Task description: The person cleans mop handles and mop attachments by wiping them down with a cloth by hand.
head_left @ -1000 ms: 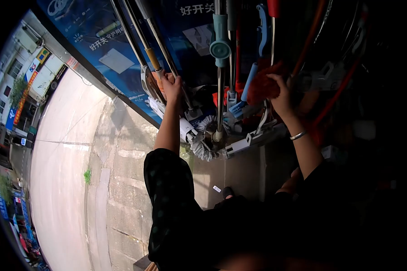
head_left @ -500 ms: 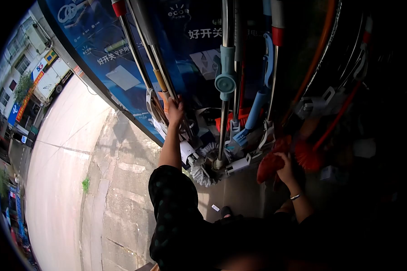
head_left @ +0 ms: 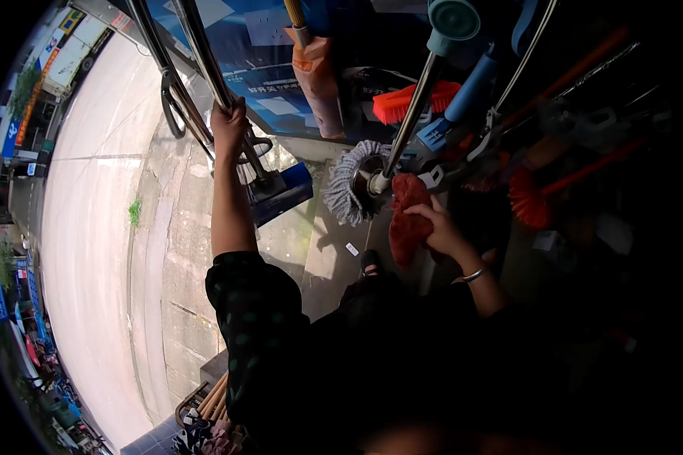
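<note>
slanting up-left in view, pole [head_left: 200, 50] gripped by l hand [head_left: 230, 129] fingers; r hand [head_left: 445, 233] fingers grasp red cloth [head_left: 407, 224], long axis ~vert.

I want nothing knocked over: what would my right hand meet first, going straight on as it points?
Beyond the red cloth it holds, the right hand would probably meet the grey string mop, near its head; depth is unclear.

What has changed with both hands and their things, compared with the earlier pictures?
The left hand has carried the metal pole leftward, away from the orange wrapping. The right hand has brought the red cloth lower and nearer to the grey string mop. The cloth stays in the right hand; the mop still stands head down.
</note>
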Demonstrator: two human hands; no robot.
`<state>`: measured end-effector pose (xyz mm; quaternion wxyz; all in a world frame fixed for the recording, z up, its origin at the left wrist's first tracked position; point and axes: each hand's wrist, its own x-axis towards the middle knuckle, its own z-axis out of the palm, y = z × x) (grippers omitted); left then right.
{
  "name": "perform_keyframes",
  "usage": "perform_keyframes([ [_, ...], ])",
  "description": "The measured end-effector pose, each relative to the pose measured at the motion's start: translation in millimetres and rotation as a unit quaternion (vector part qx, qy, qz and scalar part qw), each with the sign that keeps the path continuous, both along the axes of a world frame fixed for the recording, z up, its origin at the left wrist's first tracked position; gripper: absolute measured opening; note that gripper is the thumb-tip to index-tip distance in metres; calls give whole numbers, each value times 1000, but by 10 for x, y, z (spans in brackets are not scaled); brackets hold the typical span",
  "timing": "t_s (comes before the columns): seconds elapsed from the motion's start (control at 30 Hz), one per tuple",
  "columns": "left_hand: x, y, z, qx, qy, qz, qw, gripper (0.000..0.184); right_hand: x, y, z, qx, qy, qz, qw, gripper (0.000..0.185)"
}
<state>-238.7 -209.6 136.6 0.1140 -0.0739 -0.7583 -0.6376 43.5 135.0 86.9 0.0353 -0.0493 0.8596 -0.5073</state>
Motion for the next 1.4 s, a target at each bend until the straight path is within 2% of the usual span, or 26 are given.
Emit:
perform_keyframes([
  [0.07,115,-226,-38,9,-24,-39,999,20,38,-72,-22,-12,13,28,999,48],
  [0.2,668,-138,192,28,-43,-43,998,21,200,-123,-120,-8,35,47,998,51],
  [0.27,834,-151,130,35,-67,-109,991,18,292,-103,-209,-11,16,51,999,55],
  [0.33,1208,96,56,65,-43,-167,983,11,517,-50,-356,-30,-16,38,999,58],
  [0.37,1139,81,-27,80,-52,-211,973,11,492,2,-433,-35,-55,50,997,55],
  [0.4,1337,348,16,74,-47,-201,976,12,580,15,-449,-30,-78,21,996,57],
  [0.43,1393,481,-91,80,-51,-208,974,12,635,73,-646,-30,-59,13,998,59],
  [0.5,1494,845,39,76,-40,-187,979,14,682,66,-750,-28,-49,-3,998,62],
  [0.57,1546,1133,2,78,-22,-186,979,18,660,5,-824,22,-50,-13,998,60],
  [0.6,1620,1335,-13,89,-12,-203,975,19,750,-203,-776,116,1,-8,993,57],
  [0.67,1726,1490,50,136,-17,-216,967,18,826,-316,-848,161,29,9,987,56],
  [0.7,1808,1671,44,152,-27,-236,959,17,930,-460,-978,240,84,81,964,54],
  [0.77,1833,1808,11,148,-10,-244,958,17,1051,-356,-1310,274,81,56,957,48],
  [0.83,1899,1948,20,155,-27,-249,956,22,1187,12,-1410,318,77,29,944,46],
  [0.87,1907,1941,36,142,-26,-245,959,22,1169,117,-1431,318,77,29,944,46],
  [0.93,1930,2097,16,151,-18,-243,958,23,1196,307,-1431,301,30,-70,950,45],
  [1.07,1957,2250,62,197,3,-198,960,24,1066,275,-1329,318,-6,-106,942,48],
  [1.13,1939,2259,123,188,-27,-183,965,24,1008,-138,-1064,290,23,-60,955,48],
  [1.17,1902,2187,113,191,-38,-193,962,23,1048,-124,-1147,269,24,-58,961,48],
  [1.2,1900,2211,123,161,-8,-171,972,11,1090,-104,-1224,249,28,-46,967,49],
  [1.23,1922,2163,149,187,-21,-193,963,11,1101,9,-1246,248,26,-50,967,49],
  [1.3,1926,2103,153,186,-20,-217,958,11,1061,408,-1338,317,33,-31,947,47],
  [1.37,1957,2133,183,192,-12,-199,961,12,928,760,-1539,181,-110,-171,962,42],
  [1.4,1976,2137,176,191,-8,-183,964,12,863,838,-1508,92,-197,-236,947,40],
])
